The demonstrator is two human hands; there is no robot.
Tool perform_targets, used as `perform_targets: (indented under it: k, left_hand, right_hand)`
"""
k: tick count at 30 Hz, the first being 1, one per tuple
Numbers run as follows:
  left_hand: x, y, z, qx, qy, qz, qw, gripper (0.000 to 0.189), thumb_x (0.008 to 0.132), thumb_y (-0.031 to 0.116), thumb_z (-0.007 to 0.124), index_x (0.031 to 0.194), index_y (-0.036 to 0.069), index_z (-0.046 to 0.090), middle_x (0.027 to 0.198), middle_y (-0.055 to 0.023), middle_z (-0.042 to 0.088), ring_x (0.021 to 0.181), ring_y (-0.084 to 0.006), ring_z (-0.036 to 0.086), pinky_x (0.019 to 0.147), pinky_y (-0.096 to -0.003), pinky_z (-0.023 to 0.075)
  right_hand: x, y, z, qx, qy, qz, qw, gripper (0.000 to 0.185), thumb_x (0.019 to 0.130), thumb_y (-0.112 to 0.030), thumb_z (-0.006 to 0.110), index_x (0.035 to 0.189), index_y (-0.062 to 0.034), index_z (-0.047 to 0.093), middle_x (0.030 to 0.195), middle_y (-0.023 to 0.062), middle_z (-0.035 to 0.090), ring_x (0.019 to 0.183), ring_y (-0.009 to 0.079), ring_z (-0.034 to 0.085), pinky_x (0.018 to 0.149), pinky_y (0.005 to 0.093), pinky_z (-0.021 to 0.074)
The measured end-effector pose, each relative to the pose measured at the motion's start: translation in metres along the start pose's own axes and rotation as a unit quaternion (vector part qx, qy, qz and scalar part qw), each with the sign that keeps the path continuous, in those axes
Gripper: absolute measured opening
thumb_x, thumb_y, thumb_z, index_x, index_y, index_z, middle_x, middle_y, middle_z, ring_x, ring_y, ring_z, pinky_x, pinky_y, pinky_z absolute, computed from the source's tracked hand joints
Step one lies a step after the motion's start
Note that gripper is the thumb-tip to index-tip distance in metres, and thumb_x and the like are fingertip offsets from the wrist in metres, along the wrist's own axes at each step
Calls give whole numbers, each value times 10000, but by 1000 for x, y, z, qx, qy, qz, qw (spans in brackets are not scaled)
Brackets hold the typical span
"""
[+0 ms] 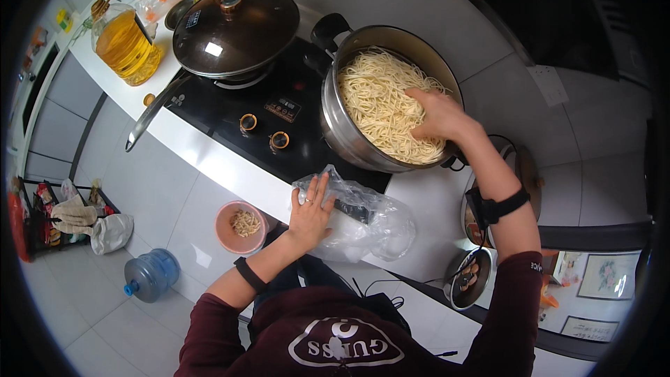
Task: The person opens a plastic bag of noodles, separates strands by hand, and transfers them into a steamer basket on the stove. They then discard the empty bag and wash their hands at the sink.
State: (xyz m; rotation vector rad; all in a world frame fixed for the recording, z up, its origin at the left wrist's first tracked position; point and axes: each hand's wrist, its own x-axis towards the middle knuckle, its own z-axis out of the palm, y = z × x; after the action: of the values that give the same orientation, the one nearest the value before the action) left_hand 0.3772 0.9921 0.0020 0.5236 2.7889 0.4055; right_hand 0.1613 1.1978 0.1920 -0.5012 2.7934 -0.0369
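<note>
Pale noodles (382, 99) fill a large steel steamer pot (348, 139) at the right end of the black cooktop (220, 120). My right hand (439, 118) reaches over the pot's rim, its fingertips on or among the noodles; whether they pinch any is hard to tell. My left hand (312, 212) rests with its fingers spread on a clear plastic bag (387, 225) at the counter's front edge. A lidded wok (235, 36) stands on the cooktop's left part, its long handle pointing toward the front edge.
An oil jug (125, 44) stands left of the wok. Below the counter are a pink bucket (222, 228) with pale scraps and a blue water bottle (152, 275) on the floor. At the right are a metal bowl (453, 290) and a cable. The wall rises behind the pot.
</note>
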Motion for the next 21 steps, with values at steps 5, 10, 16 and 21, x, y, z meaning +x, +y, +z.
perform_targets:
  k: [5, 10, 16, 21]
  left_hand:
    - [0, 0, 4, 7, -10, 4, 1000, 783, 692, 386, 789, 1359, 109, 487, 1581, -216, 43, 1462, -338, 118, 1069, -602, 236]
    - [1, -1, 6, 11, -15, 0, 1000, 786, 697, 389, 786, 1366, 109, 483, 1582, -213, 44, 1462, -347, 115, 1071, -603, 239]
    - [2, -1, 5, 15, -23, 3, 1000, 777, 711, 391, 777, 1370, 107, 480, 1582, -214, 43, 1461, -349, 122, 1069, -607, 243]
    - [1, -3, 6, 10, -18, 1, 1000, 772, 718, 393, 769, 1372, 104, 478, 1582, -215, 39, 1462, -351, 118, 1075, -608, 236]
  right_hand:
    - [15, -5, 5, -102, 65, 14, 993, 584, 647, -125, 750, 1211, -93, 606, 1188, 144, 592, 1187, 384, 511, 971, 508, 407]
    - [19, -34, 15, -52, 109, -100, 988, 641, 572, -214, 783, 1190, -142, 631, 1186, 107, 595, 1222, 301, 449, 970, 534, 253]
    - [44, -70, 12, -111, 7, -109, 988, 531, 579, -297, 787, 1072, -125, 687, 972, 124, 655, 1071, 282, 533, 947, 501, 257]
    - [32, -47, -9, 34, 243, -73, 967, 378, 657, -252, 729, 1009, -119, 694, 874, 116, 677, 1044, 254, 564, 970, 483, 247]
